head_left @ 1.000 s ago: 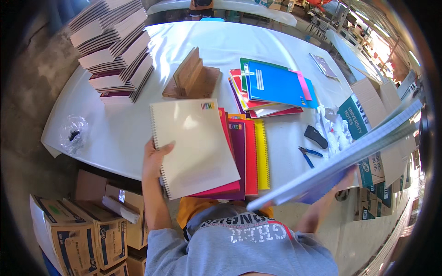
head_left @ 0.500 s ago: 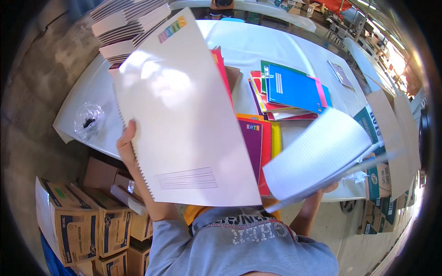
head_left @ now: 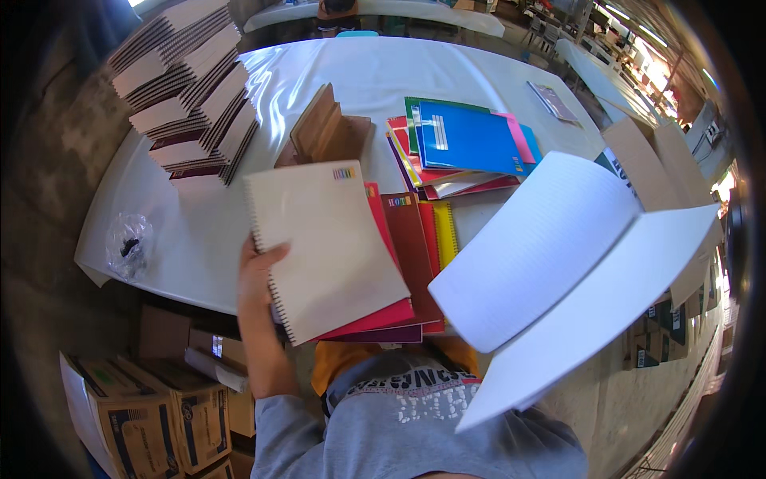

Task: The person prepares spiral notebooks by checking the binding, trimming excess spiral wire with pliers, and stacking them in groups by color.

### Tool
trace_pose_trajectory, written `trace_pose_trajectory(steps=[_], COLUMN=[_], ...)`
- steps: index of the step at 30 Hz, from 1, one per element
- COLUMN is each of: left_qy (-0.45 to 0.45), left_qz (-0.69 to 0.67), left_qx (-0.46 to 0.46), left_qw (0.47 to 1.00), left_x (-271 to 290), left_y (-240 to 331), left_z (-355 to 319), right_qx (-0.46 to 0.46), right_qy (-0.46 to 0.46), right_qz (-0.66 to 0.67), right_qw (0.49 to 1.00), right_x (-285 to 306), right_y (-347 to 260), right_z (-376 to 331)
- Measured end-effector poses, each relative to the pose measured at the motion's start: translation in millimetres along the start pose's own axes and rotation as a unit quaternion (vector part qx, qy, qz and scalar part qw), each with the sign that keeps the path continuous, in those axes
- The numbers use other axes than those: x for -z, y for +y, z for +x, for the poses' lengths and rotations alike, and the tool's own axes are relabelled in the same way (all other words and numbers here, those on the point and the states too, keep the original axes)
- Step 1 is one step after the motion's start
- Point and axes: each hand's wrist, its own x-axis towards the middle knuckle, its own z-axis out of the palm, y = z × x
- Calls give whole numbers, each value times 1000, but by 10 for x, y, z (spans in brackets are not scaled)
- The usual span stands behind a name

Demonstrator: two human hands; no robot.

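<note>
My left hand grips a white-covered spiral notebook by its coil edge, thumb on top of the cover and the other fingers mostly out of sight. Beneath and beside that notebook lie a pink-red one, a dark red one and a yellow spiral one, at the near table edge. On the right a notebook is spread open and tilted in the air, showing lined pages and a white cover. It hides my right hand and forearm completely.
Tall piles of spiral notebooks stand at the table's left. Behind the near pile is a brown wooden stand. Coloured notebooks are stacked centre right. A clear plastic bag lies left. Cartons sit lower left; an open box stands right.
The white notebook in my left hand has come down over the near pile. The notebook on the right has opened wider, and my right hand has passed out of sight behind it.
</note>
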Motion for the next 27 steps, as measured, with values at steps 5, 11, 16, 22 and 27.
trace_pose_trajectory(steps=[5, 11, 16, 22, 27], left_qy=[99, -300, -216, 4, -21], left_qz=[-89, -276, -332, -14, 22], left_qx=[-189, -168, -180, 15, -10], left_qw=[973, 898, 900, 1000, 999], left_x=[295, 693, 215, 5, -221], left_y=[729, 1249, 945, -384, -474], left_z=[-308, -515, -303, 222, 36], right_qx=[-88, -265, -176, 58, 29], right_qy=[-75, 144, 204, 241, 185], right_qz=[111, -289, -352, -264, -134], right_qw=[987, 908, 896, 932, 973], right_x=[185, -355, -308, -413, -731], right_y=[722, 907, 434, -530, -627], right_z=[83, 159, 107, 258, 396])
